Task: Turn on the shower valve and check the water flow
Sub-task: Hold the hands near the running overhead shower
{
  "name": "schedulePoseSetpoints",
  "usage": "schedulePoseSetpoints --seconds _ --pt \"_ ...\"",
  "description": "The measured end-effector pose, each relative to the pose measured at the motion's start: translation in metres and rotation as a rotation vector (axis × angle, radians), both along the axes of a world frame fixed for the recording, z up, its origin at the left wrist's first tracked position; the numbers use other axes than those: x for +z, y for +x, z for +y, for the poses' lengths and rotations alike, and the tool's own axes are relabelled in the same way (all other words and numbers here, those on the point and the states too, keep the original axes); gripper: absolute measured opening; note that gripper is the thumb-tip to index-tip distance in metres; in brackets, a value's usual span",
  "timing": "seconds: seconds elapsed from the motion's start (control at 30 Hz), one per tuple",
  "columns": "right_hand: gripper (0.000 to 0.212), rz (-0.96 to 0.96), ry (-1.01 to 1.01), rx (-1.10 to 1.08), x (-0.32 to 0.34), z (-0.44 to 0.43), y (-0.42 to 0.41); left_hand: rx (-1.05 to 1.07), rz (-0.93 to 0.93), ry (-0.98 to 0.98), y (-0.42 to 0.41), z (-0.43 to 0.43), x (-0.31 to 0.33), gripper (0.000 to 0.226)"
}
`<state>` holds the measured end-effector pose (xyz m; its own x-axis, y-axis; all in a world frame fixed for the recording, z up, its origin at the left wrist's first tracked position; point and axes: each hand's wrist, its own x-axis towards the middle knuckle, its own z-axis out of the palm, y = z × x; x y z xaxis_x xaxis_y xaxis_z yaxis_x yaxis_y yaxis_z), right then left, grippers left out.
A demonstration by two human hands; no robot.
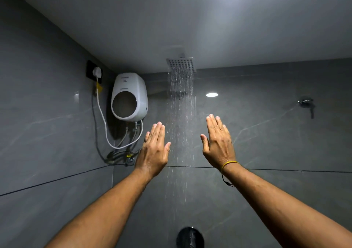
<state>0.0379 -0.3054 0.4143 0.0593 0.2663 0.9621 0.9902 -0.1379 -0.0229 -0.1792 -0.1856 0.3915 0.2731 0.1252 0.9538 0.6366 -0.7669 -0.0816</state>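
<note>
A square chrome shower head [181, 64] hangs just under the ceiling, and a thin stream of water drops [181, 125] falls straight down from it. My left hand [154, 150] is raised flat just left of the stream, fingers together, holding nothing. My right hand [219, 142] is raised flat to the right of the stream, wet on its back, with a yellow thread at the wrist. Neither hand is in the water. A dark round shower valve [190, 237] sits on the wall at the bottom edge, below both arms.
A white water heater [129, 97] hangs in the left corner, with its cord plugged into a black socket [94, 71] and hoses beneath it. Another chrome fitting [306, 103] is on the grey tiled wall at the right.
</note>
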Motion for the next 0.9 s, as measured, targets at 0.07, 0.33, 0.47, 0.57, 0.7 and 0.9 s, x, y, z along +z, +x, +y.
schedulePoseSetpoints --seconds 0.07,0.33,0.47,0.57,0.7,0.9 --pt "0.07 0.011 -0.002 0.002 -0.002 0.0 -0.002 0.009 0.005 0.004 -0.002 -0.001 0.0 0.067" --pt "0.067 0.022 -0.024 0.002 -0.008 0.003 -0.003 0.04 0.034 -0.009 -0.004 0.0 -0.006 0.069" --pt "0.067 0.027 -0.036 -0.005 -0.009 0.005 -0.004 0.044 0.031 -0.02 -0.001 0.0 -0.009 0.07" --pt "0.067 0.02 -0.042 -0.008 -0.01 0.006 -0.005 0.045 0.034 -0.019 -0.001 0.002 -0.011 0.07" --pt "0.066 0.019 -0.048 -0.009 -0.011 0.008 -0.007 0.046 0.043 -0.028 -0.001 0.005 -0.011 0.071" --pt "0.066 0.013 -0.064 -0.016 -0.013 0.012 -0.01 0.028 0.039 -0.042 -0.003 0.01 -0.012 0.071"
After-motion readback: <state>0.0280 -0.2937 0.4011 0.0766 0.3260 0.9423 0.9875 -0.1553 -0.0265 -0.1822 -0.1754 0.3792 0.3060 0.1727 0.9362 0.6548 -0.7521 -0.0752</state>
